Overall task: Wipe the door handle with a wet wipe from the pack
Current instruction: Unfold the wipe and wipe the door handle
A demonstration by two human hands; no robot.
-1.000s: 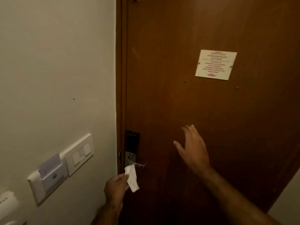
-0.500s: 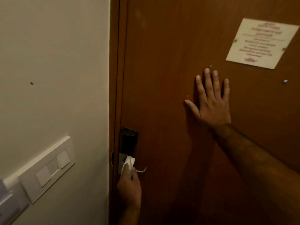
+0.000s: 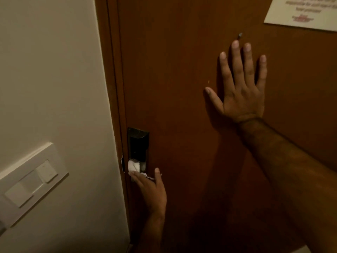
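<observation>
A dark lock plate (image 3: pixel 138 145) sits at the left edge of the brown wooden door (image 3: pixel 182 70). Below it, the metal door handle (image 3: pixel 152 178) is mostly covered by my left hand (image 3: pixel 152 189), which presses a white wet wipe (image 3: pixel 134 166) against the base of the handle and the lower plate. My right hand (image 3: pixel 240 88) lies flat against the door, fingers spread, holding nothing. The wipe pack is out of view.
A cream wall fills the left side, with a white switch panel (image 3: pixel 34 175) at lower left. A white notice (image 3: pixel 302 13) is fixed to the door at upper right, and a small screw (image 3: pixel 240 35) sits just above my right fingertips.
My left hand brought the wipe up from below the handle onto it. My right hand went from hovering to flat on the door. The view has moved closer to the door.
</observation>
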